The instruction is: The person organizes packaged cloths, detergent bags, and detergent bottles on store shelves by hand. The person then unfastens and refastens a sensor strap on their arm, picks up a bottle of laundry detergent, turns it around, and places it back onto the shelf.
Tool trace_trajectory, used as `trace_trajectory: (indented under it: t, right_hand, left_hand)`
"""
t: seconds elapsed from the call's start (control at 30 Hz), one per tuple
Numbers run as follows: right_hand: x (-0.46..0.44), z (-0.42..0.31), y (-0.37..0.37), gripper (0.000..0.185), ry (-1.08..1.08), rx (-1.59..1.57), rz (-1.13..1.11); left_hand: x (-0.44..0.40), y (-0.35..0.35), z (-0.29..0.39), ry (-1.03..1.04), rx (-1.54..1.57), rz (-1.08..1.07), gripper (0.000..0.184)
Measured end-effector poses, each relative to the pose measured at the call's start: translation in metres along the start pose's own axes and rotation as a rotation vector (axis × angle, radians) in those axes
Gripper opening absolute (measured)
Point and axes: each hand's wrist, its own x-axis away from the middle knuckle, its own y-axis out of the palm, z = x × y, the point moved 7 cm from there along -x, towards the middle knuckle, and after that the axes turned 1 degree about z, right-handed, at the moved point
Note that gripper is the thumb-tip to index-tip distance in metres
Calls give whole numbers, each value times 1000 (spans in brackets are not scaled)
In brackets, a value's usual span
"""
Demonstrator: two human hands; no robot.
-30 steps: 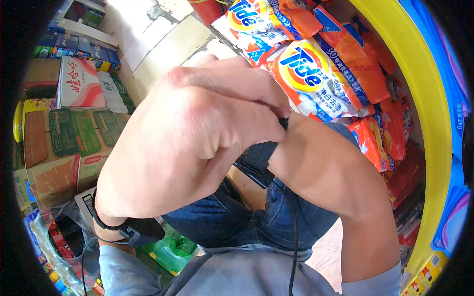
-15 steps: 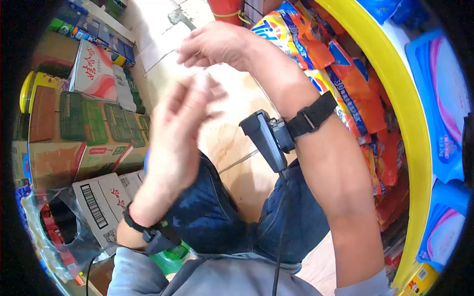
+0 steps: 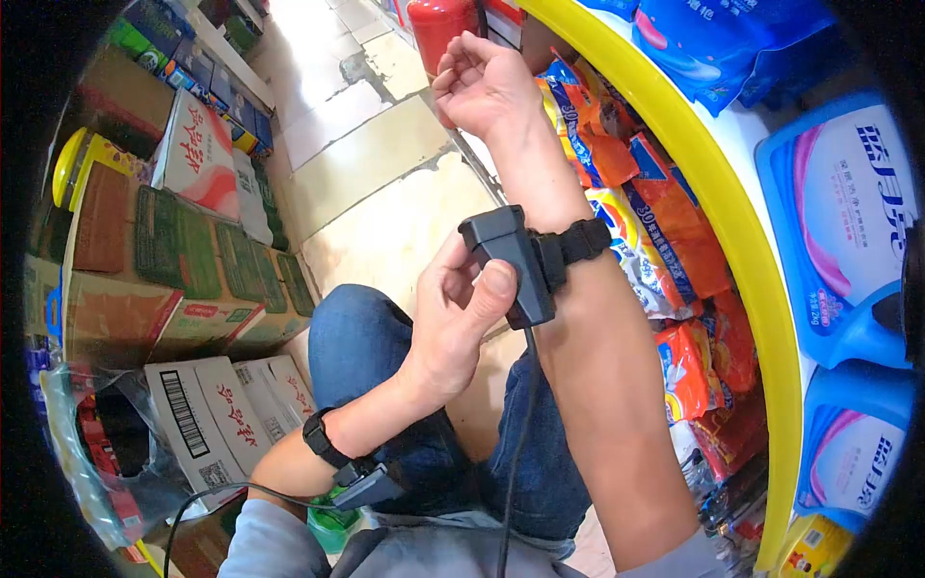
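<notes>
My left hand point(image 3: 448, 332) grips a black wrist device point(image 3: 515, 265) strapped to my right forearm. The thumb presses on its face, and the fingers reach behind its left edge, partly hidden. A black strap point(image 3: 583, 241) runs from the device around the forearm, and a cable point(image 3: 520, 414) hangs down from it. My right hand point(image 3: 489, 89) is stretched forward, palm partly showing and fingers loosely curled, with nothing in it. It lies in front of a red cylinder point(image 3: 438, 29). A second black device point(image 3: 366, 485) sits on my left wrist.
Cartons point(image 3: 207, 409) and green-printed boxes point(image 3: 183, 241) line the left side. On the right, a yellow-edged shelf point(image 3: 742, 241) holds blue detergent bottles point(image 3: 829, 222); orange detergent bags point(image 3: 674, 231) lie beneath it. Floor tiles point(image 3: 376, 173) run between, and my knees point(image 3: 361, 337) are bent below.
My left hand has moved right and down and closed on the device on my right forearm. My right hand has moved right and slightly up, toward the red cylinder.
</notes>
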Motion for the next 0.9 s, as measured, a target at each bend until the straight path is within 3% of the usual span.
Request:
trace_trajectory:
  t: [0.17,0.23,0.27,0.3,0.37,0.43,0.53,0.6,0.67,0.7,0.77,0.8,0.83,0.9]
  right_hand:
    - [-21,3,-9,8,3,-139,48]
    - [-25,-6,-18,8,-203,-2,221]
    - [-26,-16,-20,13,-360,277,332]
    - [-28,-15,-23,13,-361,277,330]
    - [15,-41,17,19,-1117,1336,510]
    - [24,-26,26,21,-1106,1492,452]
    - [36,13,50,14,-1410,2113,85]
    - [38,26,49,10,-1413,2301,41]
    - [36,43,48,3,-1408,2573,-97]
    - [38,42,48,3,-1404,2569,-95]
    - [29,28,42,13,-1286,2618,115]
    - [28,15,36,11,-1205,2492,243]
    - [20,13,36,11,-1211,2492,235]
    - [-21,13,-19,18,-190,905,238]
  left_hand:
    - [5,-2,4,-46,-39,-59,64]
    - [13,-4,-4,-101,-60,-63,58]
    - [22,2,1,-68,-53,-16,56]
    - [29,10,9,-35,-45,30,54]
    - [29,14,16,-37,49,29,50]
    - [22,12,11,-67,50,29,47]
    - [19,9,12,-110,147,-7,43]
    - [32,9,1,-166,126,-45,46]
    - [35,16,13,-21,-46,-193,51]
    - [34,16,15,61,-140,-241,52]
    - [34,12,14,69,-229,-281,53]
    - [35,11,13,70,-315,-318,54]
    - [33,13,13,76,-315,-313,54]
    - [29,5,-9,-241,37,-105,56]
